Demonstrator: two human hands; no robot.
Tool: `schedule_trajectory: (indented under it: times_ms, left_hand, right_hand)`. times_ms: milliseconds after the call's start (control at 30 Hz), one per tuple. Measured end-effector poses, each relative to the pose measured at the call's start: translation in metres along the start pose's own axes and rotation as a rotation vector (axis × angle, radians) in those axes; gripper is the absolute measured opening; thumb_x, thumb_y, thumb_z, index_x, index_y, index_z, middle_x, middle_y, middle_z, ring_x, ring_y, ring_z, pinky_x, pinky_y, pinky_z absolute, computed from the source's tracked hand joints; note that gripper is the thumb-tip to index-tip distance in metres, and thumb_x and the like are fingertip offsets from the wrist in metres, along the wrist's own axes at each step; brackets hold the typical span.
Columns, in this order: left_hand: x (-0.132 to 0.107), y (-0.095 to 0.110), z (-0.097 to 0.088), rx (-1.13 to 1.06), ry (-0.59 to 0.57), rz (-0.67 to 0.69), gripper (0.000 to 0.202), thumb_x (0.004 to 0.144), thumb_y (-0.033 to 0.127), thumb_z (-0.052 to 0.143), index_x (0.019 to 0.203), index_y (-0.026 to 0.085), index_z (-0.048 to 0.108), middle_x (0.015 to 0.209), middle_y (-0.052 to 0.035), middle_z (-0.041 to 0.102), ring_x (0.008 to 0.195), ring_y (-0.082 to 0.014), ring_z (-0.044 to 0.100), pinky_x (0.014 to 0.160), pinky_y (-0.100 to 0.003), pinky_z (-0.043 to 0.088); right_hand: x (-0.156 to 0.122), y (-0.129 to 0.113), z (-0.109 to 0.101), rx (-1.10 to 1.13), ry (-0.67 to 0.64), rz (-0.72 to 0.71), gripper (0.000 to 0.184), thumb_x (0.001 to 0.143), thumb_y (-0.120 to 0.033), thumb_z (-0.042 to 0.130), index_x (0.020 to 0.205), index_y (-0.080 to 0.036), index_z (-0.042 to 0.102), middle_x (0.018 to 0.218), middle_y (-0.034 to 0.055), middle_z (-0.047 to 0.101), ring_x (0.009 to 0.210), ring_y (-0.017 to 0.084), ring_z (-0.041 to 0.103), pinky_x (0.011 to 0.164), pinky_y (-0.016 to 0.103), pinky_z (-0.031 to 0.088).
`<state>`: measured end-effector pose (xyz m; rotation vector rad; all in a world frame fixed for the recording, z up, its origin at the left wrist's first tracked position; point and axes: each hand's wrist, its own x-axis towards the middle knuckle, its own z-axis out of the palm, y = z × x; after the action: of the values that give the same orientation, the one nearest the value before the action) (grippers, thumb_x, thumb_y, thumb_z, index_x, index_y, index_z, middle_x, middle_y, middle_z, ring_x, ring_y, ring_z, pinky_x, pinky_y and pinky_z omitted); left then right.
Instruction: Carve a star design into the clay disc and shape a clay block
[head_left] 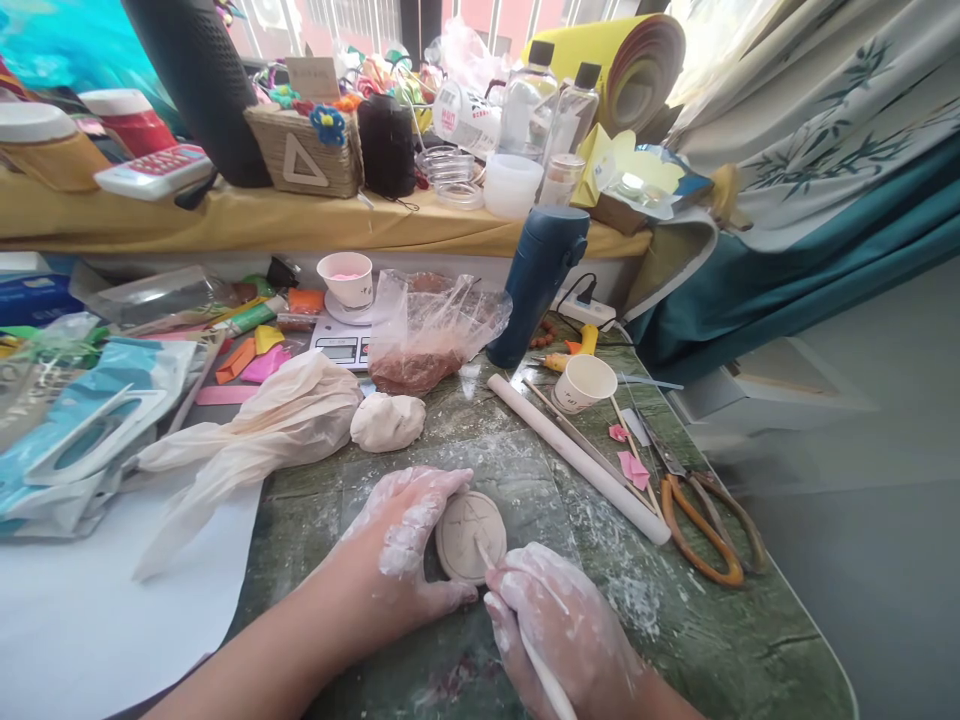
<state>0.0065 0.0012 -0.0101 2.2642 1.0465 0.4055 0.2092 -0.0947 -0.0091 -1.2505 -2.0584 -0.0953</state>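
Note:
A round, flat clay disc (471,525) lies on the table in front of me, with star-like lines cut into its face. Curled along the disc's left edge is my left hand (409,535), dusted white, its thumb below and its fingers above, steadying it. Between the fingers of my right hand (559,615) is a pale, slim modelling tool (549,680), whose tip touches the lower right of the disc. A lump of white clay (388,421) sits just beyond my left hand.
A white rolling pin (577,458), scissors (705,520) and a paper cup (585,384) lie to the right. Behind stand a blue bottle (538,285), a bag of brown clay (420,355) and a scale (341,345). A crumpled plastic bag (300,405) and white paper (187,590) are at left.

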Motion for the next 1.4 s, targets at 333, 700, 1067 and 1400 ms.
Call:
schedule_trajectory:
  times_ms: [333, 700, 1067, 1400]
  left_hand:
    - [-0.001, -0.003, 0.000, -0.012, -0.001, 0.010, 0.090, 0.069, 0.036, 0.090, 0.150, 0.033, 0.052, 0.142, -0.0100, 0.066, 0.134, -0.0381, 0.059, 0.115, -0.059, 0.047]
    - [-0.002, -0.002, 0.001, 0.006, -0.004, 0.006, 0.091, 0.070, 0.039, 0.090, 0.151, 0.033, 0.049, 0.144, -0.0096, 0.064, 0.136, -0.0376, 0.057, 0.116, -0.059, 0.046]
    - [-0.002, -0.002, 0.000, 0.005, -0.031, -0.005, 0.092, 0.070, 0.038, 0.090, 0.151, 0.032, 0.048, 0.145, -0.0104, 0.063, 0.136, -0.0375, 0.056, 0.117, -0.059, 0.045]
    - [-0.001, -0.001, 0.001, 0.003, -0.036, -0.018, 0.093, 0.068, 0.034, 0.091, 0.151, 0.031, 0.048, 0.145, -0.0101, 0.062, 0.136, -0.0371, 0.055, 0.117, -0.058, 0.045]
  right_hand:
    - [-0.004, 0.000, 0.002, 0.102, -0.042, -0.032, 0.015, 0.099, -0.017, 0.050, 0.107, -0.019, 0.062, 0.078, 0.0061, 0.076, 0.067, 0.021, 0.073, 0.066, 0.033, 0.061]
    - [-0.002, 0.001, 0.000, 0.082, -0.008, 0.089, 0.015, 0.101, -0.013, 0.047, 0.104, -0.020, 0.061, 0.077, 0.0050, 0.071, 0.070, 0.022, 0.071, 0.072, 0.034, 0.058]
    - [0.001, 0.005, -0.002, 0.217, -0.026, 0.162, 0.016, 0.100, -0.012, 0.045, 0.103, -0.022, 0.058, 0.079, 0.0041, 0.069, 0.069, 0.020, 0.068, 0.067, 0.031, 0.056]
    - [0.001, 0.009, -0.001, 0.113, -0.013, 0.173, 0.015, 0.105, -0.015, 0.044, 0.098, -0.022, 0.057, 0.080, 0.0049, 0.069, 0.072, 0.021, 0.070, 0.067, 0.032, 0.056]
